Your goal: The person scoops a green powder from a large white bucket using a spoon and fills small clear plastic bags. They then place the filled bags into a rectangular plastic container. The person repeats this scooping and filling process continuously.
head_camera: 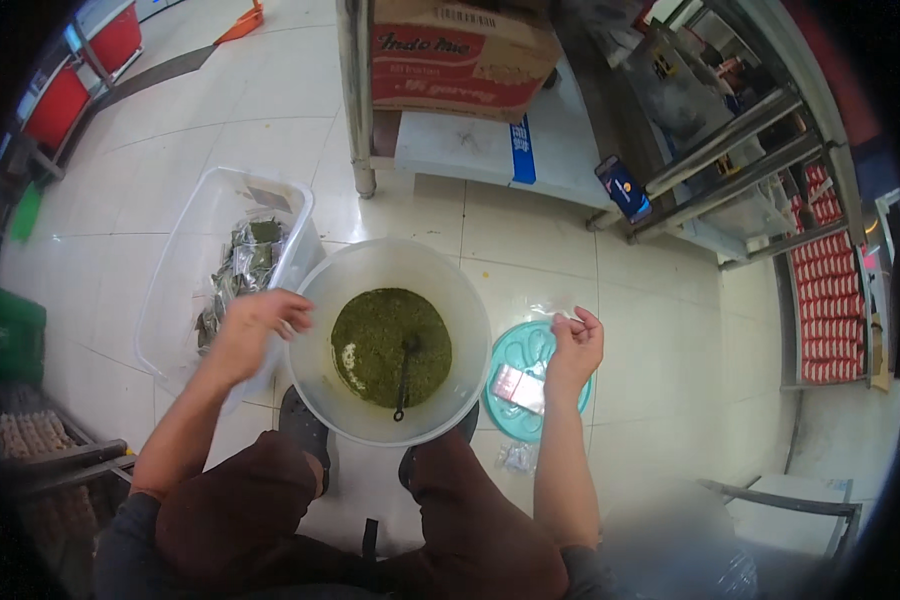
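A large translucent plastic bucket (465,300) stands on the floor between my feet, with a dark green sauce-like mixture (375,330) inside and a dark-handled ladle (403,382) standing in it. Over the bucket's left rim my left hand (266,322) hangs with bent fingers and nothing visible in it. My right hand (579,337) is above a round turquoise lid (529,424), pinching a small clear plastic bag (549,308) between thumb and finger. On the lid lies a pink and white pack (520,388). Left of the bucket, a clear plastic bin (150,300) holds filled green bags (251,259).
A steel shelf leg (360,97) rises ahead, beside a cardboard noodle carton (450,67) on a low shelf. A phone (622,189) leans at the shelf's right. Red and white packets (829,307) fill a rack at right. Small clear bags (517,456) lie below the lid.
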Tool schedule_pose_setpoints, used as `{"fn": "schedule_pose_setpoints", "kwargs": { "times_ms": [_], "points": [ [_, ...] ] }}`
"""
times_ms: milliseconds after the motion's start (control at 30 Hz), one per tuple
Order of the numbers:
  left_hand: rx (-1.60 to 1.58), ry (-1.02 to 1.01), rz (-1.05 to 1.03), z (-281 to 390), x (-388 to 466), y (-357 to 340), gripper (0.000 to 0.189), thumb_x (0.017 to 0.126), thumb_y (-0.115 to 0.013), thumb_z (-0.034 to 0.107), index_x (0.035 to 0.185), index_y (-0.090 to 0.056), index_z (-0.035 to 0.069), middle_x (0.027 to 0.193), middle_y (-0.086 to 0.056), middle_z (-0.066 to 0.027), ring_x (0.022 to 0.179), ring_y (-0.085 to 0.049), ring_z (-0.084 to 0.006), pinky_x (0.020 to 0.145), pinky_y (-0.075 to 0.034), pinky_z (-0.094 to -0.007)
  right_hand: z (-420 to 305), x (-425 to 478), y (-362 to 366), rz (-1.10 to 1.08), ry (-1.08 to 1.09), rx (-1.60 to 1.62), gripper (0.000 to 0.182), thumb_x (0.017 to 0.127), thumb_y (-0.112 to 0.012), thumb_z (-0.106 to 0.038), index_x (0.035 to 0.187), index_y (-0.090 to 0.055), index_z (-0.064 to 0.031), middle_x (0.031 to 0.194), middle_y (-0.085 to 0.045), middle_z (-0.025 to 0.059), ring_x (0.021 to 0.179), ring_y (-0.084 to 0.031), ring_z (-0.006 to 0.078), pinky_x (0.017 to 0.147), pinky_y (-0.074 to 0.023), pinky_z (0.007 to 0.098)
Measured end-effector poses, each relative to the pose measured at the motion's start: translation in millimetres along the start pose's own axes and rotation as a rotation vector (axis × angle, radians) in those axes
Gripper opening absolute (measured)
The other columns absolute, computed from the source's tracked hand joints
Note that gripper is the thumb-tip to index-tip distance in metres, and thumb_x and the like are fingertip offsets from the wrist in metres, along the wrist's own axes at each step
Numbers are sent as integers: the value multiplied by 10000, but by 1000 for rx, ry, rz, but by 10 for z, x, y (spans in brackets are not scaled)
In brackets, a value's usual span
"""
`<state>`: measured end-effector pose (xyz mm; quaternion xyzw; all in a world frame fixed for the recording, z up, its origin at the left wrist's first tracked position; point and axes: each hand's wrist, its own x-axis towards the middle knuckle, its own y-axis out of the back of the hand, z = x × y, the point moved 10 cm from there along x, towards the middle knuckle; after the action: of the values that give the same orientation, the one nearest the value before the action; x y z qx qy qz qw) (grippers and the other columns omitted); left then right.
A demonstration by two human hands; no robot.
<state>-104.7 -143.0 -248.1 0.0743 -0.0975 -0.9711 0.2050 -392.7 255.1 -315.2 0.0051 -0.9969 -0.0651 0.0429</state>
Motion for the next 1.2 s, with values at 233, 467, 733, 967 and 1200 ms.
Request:
{"fn": "schedule_pose_setpoints", "kwargs": {
  "times_ms": [233,467,733,967,1200],
  "points": [
    [165,-214,-188,459,-36,-1066,488,916,-769,116,1367,-588,70,1083,-676,-95,915,-664,-156,751,-547,-320,-1064,-1215,-1635,-1044,-152,-23,134,991,-702,-140,1006,-728,-9,899,-733,44,797,-647,97,726,-528,268],
    [-236,242,-143,-455,-43,-1047,151,1055,-616,147,1159,-606,38,870,-700,-57,772,-687,-129,643,-565,-275,-591,-1545,-1915,-971,-309,143,183,1020,-676,-134,1103,-659,28,939,-701,43,852,-632,76,769,-511,245],
    [-181,282,-140,-582,12,-982,157,1052,-645,204,1019,-641,51,813,-646,10,708,-585,-60,609,-477,-238,-161,-1404,-1754,-789,-316,88,142,1033,-647,-123,1061,-670,14,927,-683,24,834,-623,84,782,-518,245],
    [-277,321,-206,-590,-51,-1088,149,1034,-675,201,982,-648,65,788,-615,34,683,-527,-44,607,-436,-234,-109,-1324,-1668,-639,-249,61,227,974,-716,-153,1104,-644,18,945,-677,56,861,-629,138,803,-516,301],
    [-251,298,-196,-587,-36,-1065,183,1021,-699,185,910,-611,68,762,-587,36,675,-496,-43,587,-395,-236,-811,-1562,-1785,-788,351,-306,342,852,-820,-167,1101,-642,-13,1054,-676,144,991,-650,297,906,-512,415]
  ]
}}
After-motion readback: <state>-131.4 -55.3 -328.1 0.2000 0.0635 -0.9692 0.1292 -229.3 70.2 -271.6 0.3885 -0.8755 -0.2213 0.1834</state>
